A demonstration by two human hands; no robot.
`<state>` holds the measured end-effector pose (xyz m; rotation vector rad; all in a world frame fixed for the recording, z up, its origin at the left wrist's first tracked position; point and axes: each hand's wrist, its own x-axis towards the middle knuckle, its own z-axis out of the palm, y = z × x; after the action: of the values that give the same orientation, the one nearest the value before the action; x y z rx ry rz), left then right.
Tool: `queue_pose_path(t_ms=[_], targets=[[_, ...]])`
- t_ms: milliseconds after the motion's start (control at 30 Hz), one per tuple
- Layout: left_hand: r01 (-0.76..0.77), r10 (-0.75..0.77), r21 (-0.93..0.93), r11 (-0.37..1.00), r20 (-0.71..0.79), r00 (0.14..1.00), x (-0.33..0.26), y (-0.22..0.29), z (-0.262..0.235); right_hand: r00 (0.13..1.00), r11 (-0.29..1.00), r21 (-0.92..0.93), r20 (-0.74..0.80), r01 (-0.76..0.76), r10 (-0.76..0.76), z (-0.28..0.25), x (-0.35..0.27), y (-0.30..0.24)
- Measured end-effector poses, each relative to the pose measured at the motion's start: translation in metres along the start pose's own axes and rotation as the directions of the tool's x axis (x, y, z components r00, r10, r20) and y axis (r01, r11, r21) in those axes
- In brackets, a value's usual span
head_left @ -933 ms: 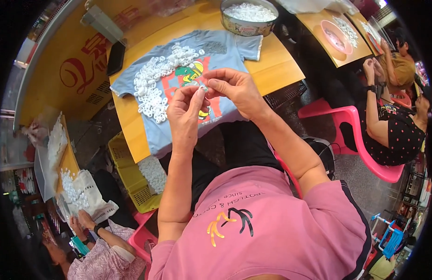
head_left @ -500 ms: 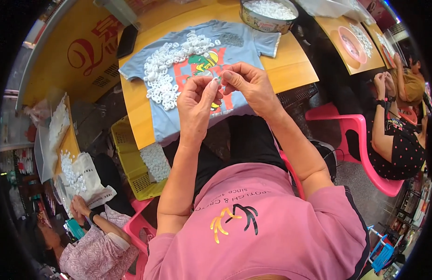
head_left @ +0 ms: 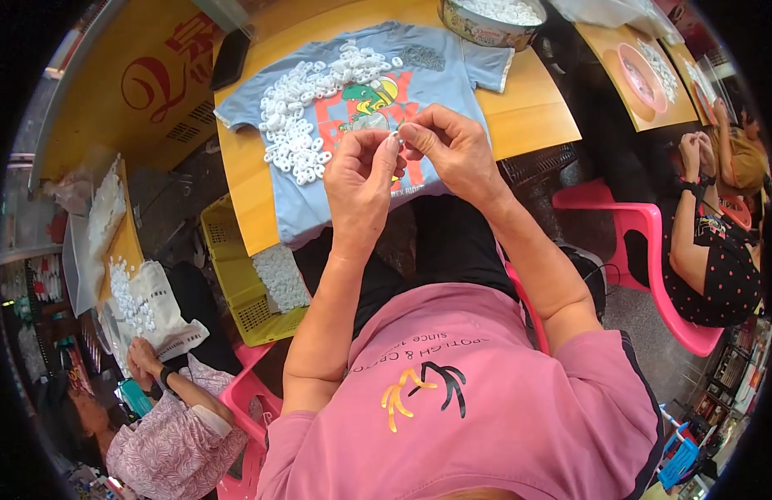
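Observation:
My left hand (head_left: 362, 182) and my right hand (head_left: 451, 148) meet in front of my chest, fingertips pinched together on a small white plastic piece (head_left: 395, 136). They hover above the near edge of a light blue t-shirt (head_left: 452, 71) spread flat on a yellow table (head_left: 532, 125). A heap of small white ring-shaped pieces (head_left: 307, 104) lies on the shirt's left half, left of and beyond my left hand. A round metal bowl (head_left: 490, 18) filled with more white pieces stands at the far side of the table.
A yellow plastic crate (head_left: 236, 283) with white pieces sits on the floor by my left knee. A person in a patterned top (head_left: 173, 433) sits lower left by white pieces on cloth. Another person (head_left: 715, 250) sits on a pink chair (head_left: 644, 242) at right.
Both hands stay pinched together on the small white piece, fingers shifting slightly. The view has tilted, so the table and shirt sit higher in the picture.

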<state>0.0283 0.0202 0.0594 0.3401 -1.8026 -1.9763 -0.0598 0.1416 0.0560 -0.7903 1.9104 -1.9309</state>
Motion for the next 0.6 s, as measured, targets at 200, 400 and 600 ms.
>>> queue_pose_path(t_ms=[200, 400, 600], targets=[[-0.014, 0.016, 0.034, 0.999, -0.046, 0.999, 0.001, -0.015, 0.001, 0.999, 1.0, 0.023, -0.031, -0.021, 0.022, 0.008, 0.001, 0.013], [0.145, -0.146, -0.118, 0.982, 0.002, 0.989, 0.006, -0.026, -0.004, 1.0, 0.984, -0.179, 0.018, 0.001, 0.002, -0.004, 0.005, 0.021], [0.216, -0.202, -0.165, 0.962, 0.101, 0.974, 0.001, -0.005, -0.016, 0.87, 0.749, -0.445, 0.302, 0.491, -0.39, -0.018, 0.01, -0.01]])
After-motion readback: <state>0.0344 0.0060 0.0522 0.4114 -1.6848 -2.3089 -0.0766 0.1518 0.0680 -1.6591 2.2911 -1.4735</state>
